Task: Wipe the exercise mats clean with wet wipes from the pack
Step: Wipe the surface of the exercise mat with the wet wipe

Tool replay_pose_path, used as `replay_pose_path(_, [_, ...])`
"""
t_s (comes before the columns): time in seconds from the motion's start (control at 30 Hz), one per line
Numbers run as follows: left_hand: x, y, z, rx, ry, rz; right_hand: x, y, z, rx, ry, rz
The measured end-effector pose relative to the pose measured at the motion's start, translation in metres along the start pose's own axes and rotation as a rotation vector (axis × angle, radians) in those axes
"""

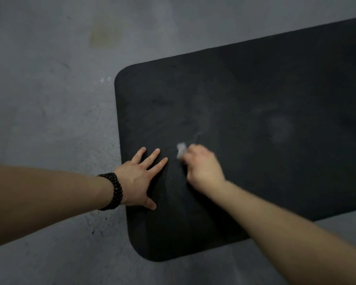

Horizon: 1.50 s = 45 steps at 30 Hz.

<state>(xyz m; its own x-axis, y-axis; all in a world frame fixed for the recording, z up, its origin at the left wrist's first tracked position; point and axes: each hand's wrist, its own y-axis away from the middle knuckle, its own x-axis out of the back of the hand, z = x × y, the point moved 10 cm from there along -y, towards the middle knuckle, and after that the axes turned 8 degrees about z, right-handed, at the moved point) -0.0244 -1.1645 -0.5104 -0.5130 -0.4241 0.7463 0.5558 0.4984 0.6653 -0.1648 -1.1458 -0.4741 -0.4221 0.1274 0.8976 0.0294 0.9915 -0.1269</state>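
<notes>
While the right hand [201, 167] curls around a small crumpled white wet wipe [181, 150], a bit of the wipe pokes out beyond the knuckles and touches a black exercise mat [255, 103]. This hand and the wipe are blurred, so the exact finger grip cannot be made out. Just to its left, close but not touching, the left hand [141, 177] lies flat on the mat, palm down, fingers straight and spread, thumb pointing back toward the person. Its wrist sits at the mat's short edge and wears a bracelet of dark beads [114, 191] wound in several rows.

The mat lies under both hands and stretches away to the right of the right hand, out of view. Its rounded corners show ahead of and behind the left hand. Beyond the right hand, its surface carries faint pale smears and a dim round mark.

Around the mat, to the left of the left hand and under both bare forearms, is a grey concrete floor [49, 99] with a yellowish stain far ahead of the left hand.
</notes>
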Motion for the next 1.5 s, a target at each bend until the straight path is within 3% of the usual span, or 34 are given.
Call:
replay_pose_path(0.1, [0.000,0.000,0.000,-0.013,0.004,0.029,-0.039,0.072,-0.082,0.254,-0.198,-0.241])
replay_pose_path(0.17, [-0.003,0.000,-0.003,-0.013,0.031,0.028,-0.042,0.095,-0.100,0.293,-0.258,-0.342])
replay_pose_path(0.3, [-0.005,0.003,-0.015,0.023,0.059,0.059,0.010,0.019,-0.023,-0.063,-0.074,0.097])
replay_pose_path(0.37, [-0.008,0.006,-0.022,0.071,0.036,0.037,0.024,-0.014,0.013,-0.211,0.018,0.196])
replay_pose_path(0.43, [-0.009,0.009,-0.030,0.121,0.048,0.025,0.005,-0.022,0.004,-0.200,0.021,0.121])
replay_pose_path(0.6, [-0.018,0.014,-0.035,0.104,0.023,-0.011,-0.053,0.048,-0.123,0.212,-0.232,-0.286])
replay_pose_path(0.67, [-0.018,0.014,-0.036,0.094,0.009,-0.014,-0.041,0.038,-0.111,0.188,-0.240,-0.214])
replay_pose_path(0.77, [-0.015,0.015,-0.040,0.093,0.072,-0.009,0.008,-0.022,-0.039,-0.056,-0.078,0.161])
replay_pose_path(0.83, [-0.009,0.015,-0.045,0.098,0.091,0.025,0.023,-0.059,0.009,-0.181,0.041,0.230])
replay_pose_path(0.93, [0.000,0.011,-0.055,0.159,0.099,0.084,0.007,-0.074,0.018,-0.256,0.062,0.174])
replay_pose_path(1.07, [-0.002,0.004,-0.066,0.196,0.098,0.125,-0.047,-0.016,-0.101,0.154,-0.207,-0.050])
replay_pose_path(1.13, [-0.005,0.003,-0.067,0.199,0.082,0.137,-0.056,0.000,-0.124,0.266,-0.292,-0.189])
replay_pose_path(1.2, [-0.005,0.004,-0.070,0.251,0.086,0.144,-0.037,-0.030,-0.096,0.161,-0.206,-0.067])
replay_pose_path(1.27, [-0.005,0.005,-0.078,0.348,0.099,0.113,-0.009,-0.071,-0.038,-0.088,-0.083,0.152])
replay_pose_path(1.33, [-0.012,0.005,-0.085,0.405,0.172,0.069,-0.007,-0.096,-0.013,-0.197,-0.006,0.177])
replay_pose_path(1.5, [-0.022,0.004,-0.095,0.403,0.250,0.138,-0.059,-0.058,-0.108,0.149,-0.195,-0.084])
